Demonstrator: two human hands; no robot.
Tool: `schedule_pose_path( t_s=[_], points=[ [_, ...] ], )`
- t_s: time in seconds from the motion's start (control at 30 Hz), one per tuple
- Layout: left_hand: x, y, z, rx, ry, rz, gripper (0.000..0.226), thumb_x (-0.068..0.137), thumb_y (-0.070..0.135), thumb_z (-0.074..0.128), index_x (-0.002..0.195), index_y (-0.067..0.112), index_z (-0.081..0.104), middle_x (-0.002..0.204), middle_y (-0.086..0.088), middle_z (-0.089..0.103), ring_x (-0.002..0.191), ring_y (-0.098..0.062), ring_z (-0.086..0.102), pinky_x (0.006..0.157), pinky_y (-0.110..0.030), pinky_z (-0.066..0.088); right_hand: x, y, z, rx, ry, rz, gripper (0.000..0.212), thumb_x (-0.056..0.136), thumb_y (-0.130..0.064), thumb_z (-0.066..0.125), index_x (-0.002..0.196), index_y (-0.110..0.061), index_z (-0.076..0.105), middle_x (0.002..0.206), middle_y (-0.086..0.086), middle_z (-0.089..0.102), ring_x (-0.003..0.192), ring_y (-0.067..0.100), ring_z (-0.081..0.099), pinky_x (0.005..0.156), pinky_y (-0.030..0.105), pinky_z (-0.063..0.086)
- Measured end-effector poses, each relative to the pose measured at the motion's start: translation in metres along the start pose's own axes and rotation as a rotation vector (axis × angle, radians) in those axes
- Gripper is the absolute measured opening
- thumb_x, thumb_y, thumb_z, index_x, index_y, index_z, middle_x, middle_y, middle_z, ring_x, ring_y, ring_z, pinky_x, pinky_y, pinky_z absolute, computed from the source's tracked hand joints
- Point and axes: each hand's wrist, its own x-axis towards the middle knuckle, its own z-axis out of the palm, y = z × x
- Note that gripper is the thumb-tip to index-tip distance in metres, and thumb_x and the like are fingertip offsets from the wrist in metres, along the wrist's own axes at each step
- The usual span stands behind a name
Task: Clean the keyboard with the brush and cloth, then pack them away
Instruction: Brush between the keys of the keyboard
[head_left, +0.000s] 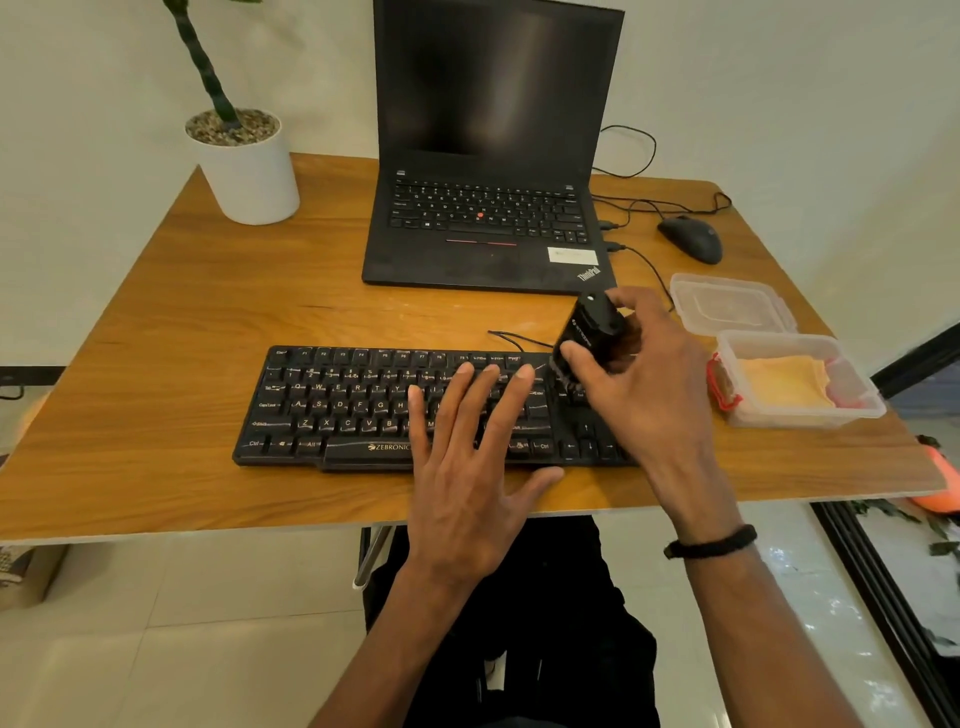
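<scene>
Pale walls and a tiled floor around a wooden desk (218, 312). At far left on the desk, a white plant pot (249, 171) topped with gravel, green stem rising out of it. Toward the back centre, an open black laptop (488, 208), screen dark, cables trailing off its right side. In front, near the desk's near edge, a black keyboard (332, 410), its thin cable looping out from the back edge.

Flat on the keyboard's middle and right keys, the left hand (467, 467), fingers spread and grasping nothing, palm down, thumb reaching past the front edge of the keyboard. Just to the right, the right hand (639, 384), clenched around a black brush (589, 338), thumb on the near side and fingers wrapped over the far side; brush tilted, bristles down and touching the keys at the upper right part of the keyboard. A dark band on the right wrist.

Back right, a black mouse (691, 239) with its cable. Nearer, a clear plastic lid (727, 304) lying flat. Just in front of the lid, close beside the right end of the keyboard, a clear plastic container (857, 405) with a red clip on its left side, holding a folded yellow cloth (784, 382).
</scene>
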Motion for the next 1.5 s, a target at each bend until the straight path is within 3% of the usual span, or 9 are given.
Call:
schedule_pose_path(
  t_s=[0.17, 0.3, 0.47, 0.7, 0.87, 1.03, 1.2, 1.4, 1.5],
  points=[
    [0.000, -0.001, 0.001, -0.005, 0.005, 0.003, 0.109, 0.086, 0.069, 0.073, 0.166, 0.035, 0.008, 0.166, -0.003, 0.037, 0.160, -0.022, 0.021, 0.129, -0.060, 0.002, -0.007, 0.005, -0.015, -0.022, -0.075, 0.020, 0.050, 0.083, -0.033, 0.083, 0.127, -0.024, 0.061, 0.109, -0.005, 0.072, 0.090, 0.009, 0.070, 0.077, 0.015, 0.054],
    [-0.001, 0.000, 0.000, -0.008, -0.007, 0.005, 0.106, 0.086, 0.069, 0.073, 0.166, 0.034, 0.012, 0.166, -0.003, 0.038, 0.160, -0.022, 0.021, 0.129, -0.061, 0.003, 0.006, 0.014, -0.016, -0.103, 0.035, 0.042, 0.054, 0.085, -0.031, 0.081, 0.134, -0.023, 0.059, 0.121, 0.000, 0.070, 0.103, 0.014, 0.067, 0.090, 0.038, 0.061],
    [0.000, -0.001, 0.001, -0.004, 0.006, 0.006, 0.105, 0.086, 0.069, 0.072, 0.166, 0.034, 0.012, 0.167, -0.003, 0.037, 0.160, -0.022, 0.021, 0.129, -0.061, 0.003, -0.001, 0.018, -0.020, 0.091, -0.109, 0.074, 0.056, 0.082, -0.031, 0.085, 0.133, -0.027, 0.063, 0.115, -0.009, 0.072, 0.091, 0.002, 0.070, 0.080, 0.018, 0.059],
    [-0.001, -0.002, 0.002, 0.002, -0.004, 0.015, 0.104, 0.085, 0.067, 0.074, 0.165, 0.032, 0.017, 0.166, -0.003, 0.038, 0.160, -0.022, 0.020, 0.129, -0.061, 0.002, 0.009, 0.026, -0.031, 0.004, 0.000, 0.057, 0.056, 0.085, -0.029, 0.082, 0.136, -0.026, 0.061, 0.118, -0.005, 0.071, 0.096, 0.004, 0.066, 0.087, 0.023, 0.059],
    [0.000, -0.002, 0.002, 0.011, 0.008, 0.012, 0.105, 0.085, 0.068, 0.074, 0.165, 0.031, 0.017, 0.165, -0.004, 0.040, 0.160, -0.023, 0.022, 0.129, -0.062, 0.004, -0.003, 0.025, -0.028, 0.012, -0.140, -0.024, 0.057, 0.081, -0.033, 0.081, 0.134, -0.029, 0.062, 0.113, -0.007, 0.072, 0.099, 0.008, 0.069, 0.089, 0.032, 0.061],
    [-0.001, -0.001, 0.002, 0.001, -0.007, 0.010, 0.103, 0.087, 0.069, 0.071, 0.165, 0.032, 0.016, 0.166, -0.004, 0.038, 0.160, -0.022, 0.020, 0.129, -0.061, 0.003, 0.006, 0.031, -0.028, -0.050, 0.038, -0.011, 0.052, 0.085, -0.029, 0.079, 0.133, -0.023, 0.061, 0.111, -0.007, 0.069, 0.101, 0.011, 0.066, 0.088, 0.038, 0.061],
    [0.000, -0.001, 0.001, -0.007, 0.005, 0.009, 0.104, 0.086, 0.068, 0.072, 0.165, 0.031, 0.015, 0.166, -0.004, 0.039, 0.160, -0.023, 0.021, 0.129, -0.061, 0.002, -0.006, 0.028, -0.028, 0.068, -0.135, -0.016, 0.058, 0.081, -0.032, 0.082, 0.136, -0.028, 0.062, 0.113, -0.010, 0.071, 0.097, 0.004, 0.069, 0.085, 0.030, 0.062],
    [-0.001, -0.001, 0.001, -0.014, 0.001, 0.009, 0.105, 0.086, 0.069, 0.070, 0.166, 0.032, 0.012, 0.167, -0.004, 0.037, 0.160, -0.023, 0.020, 0.129, -0.061, 0.003, 0.002, 0.031, -0.032, -0.049, 0.014, -0.007, 0.055, 0.084, -0.031, 0.078, 0.136, -0.026, 0.060, 0.116, -0.002, 0.071, 0.102, 0.013, 0.067, 0.088, 0.040, 0.062],
    [0.000, -0.001, 0.001, -0.006, 0.014, 0.007, 0.107, 0.084, 0.067, 0.075, 0.165, 0.031, 0.014, 0.166, -0.004, 0.039, 0.160, -0.024, 0.022, 0.129, -0.061, 0.004, -0.006, 0.019, -0.022, -0.020, -0.064, -0.072, 0.055, 0.083, -0.031, 0.080, 0.134, -0.024, 0.063, 0.117, -0.004, 0.071, 0.103, 0.014, 0.067, 0.091, 0.039, 0.060]
  ],
)
